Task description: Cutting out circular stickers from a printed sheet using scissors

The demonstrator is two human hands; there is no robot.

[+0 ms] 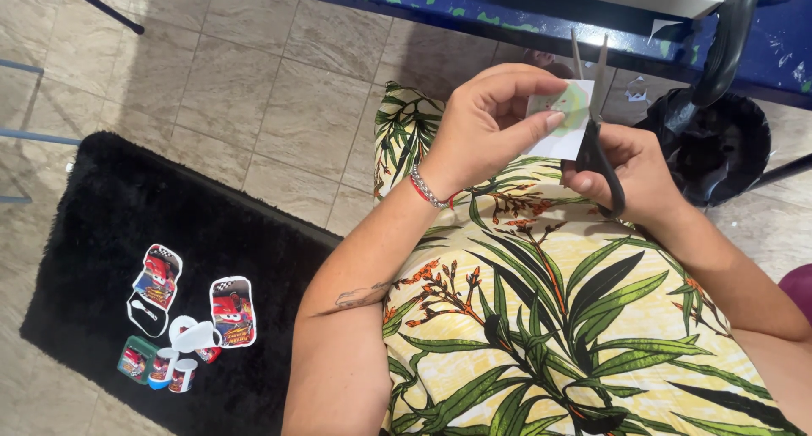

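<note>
My left hand (486, 119) pinches a small piece of white paper with a green round picture (565, 115), held up above my lap. My right hand (630, 170) grips black-handled scissors (595, 106) whose blades stand apart, pointing up, around the paper's right edge. Both hands are over my leaf-patterned yellow and green dress (541, 318). A bracelet sits on my left wrist.
A black shaggy rug (101, 224) on the tiled floor at left carries several cut-out red car pictures (233, 309) and small paper shapes. A black bin with a bag (719, 144) stands at right. A blue paint-stained table edge (474, 0) runs along the top.
</note>
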